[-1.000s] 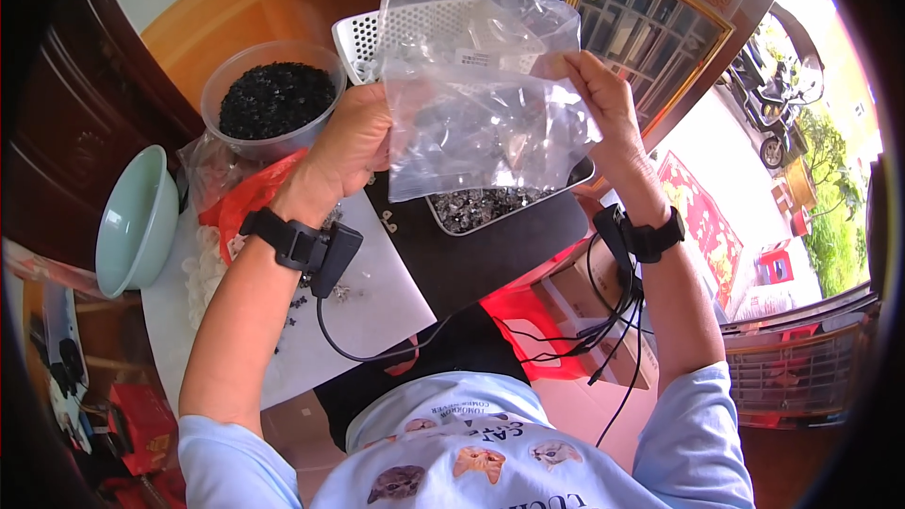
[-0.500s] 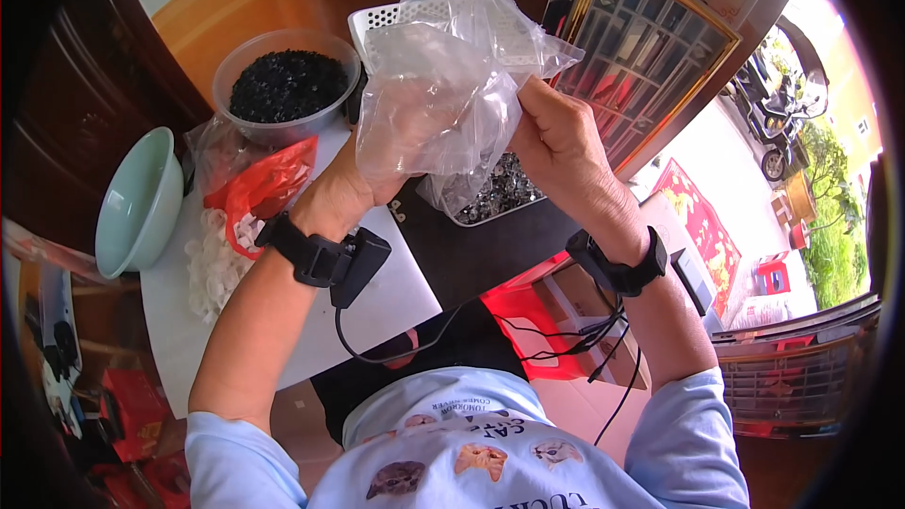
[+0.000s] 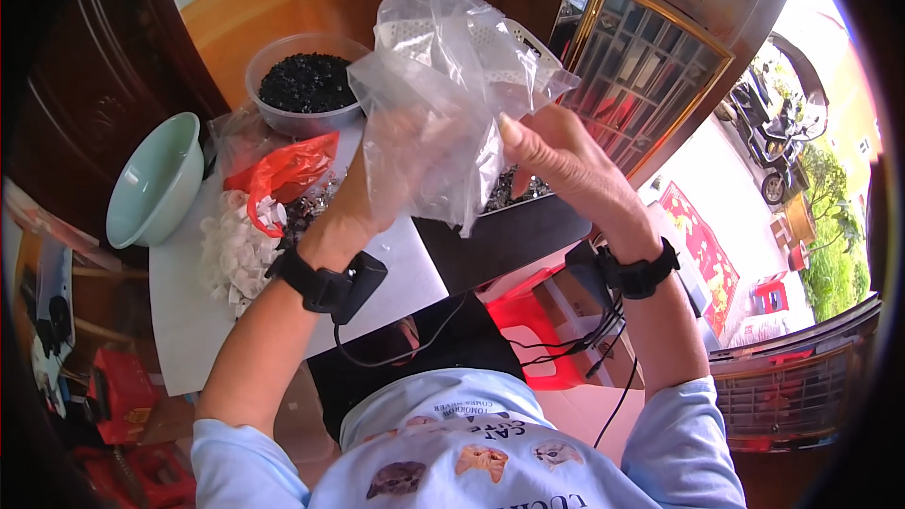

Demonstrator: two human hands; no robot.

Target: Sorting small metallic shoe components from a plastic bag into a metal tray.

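Observation:
A crumpled clear plastic bag (image 3: 443, 85) is held up in front of me over the white table (image 3: 189, 311). My left hand (image 3: 363, 193) is pushed inside the bag from below, seen through the film. My right hand (image 3: 556, 155) pinches the bag's right edge between thumb and fingers. Both wrists wear black bands with cables. Behind the bag a white perforated tray (image 3: 500, 38) with small dark pieces shows in part.
A clear tub of black pieces (image 3: 306, 85) stands at the table's far side, a pale green bowl (image 3: 156, 179) at its left edge. A red plastic bag (image 3: 292, 170) and a heap of white chunks (image 3: 231, 250) lie between. A red stool (image 3: 533, 320) stands below.
The bag went from spread flat between both hands to bunched up. My left hand slid inside it, and my right hand came in closer to the left.

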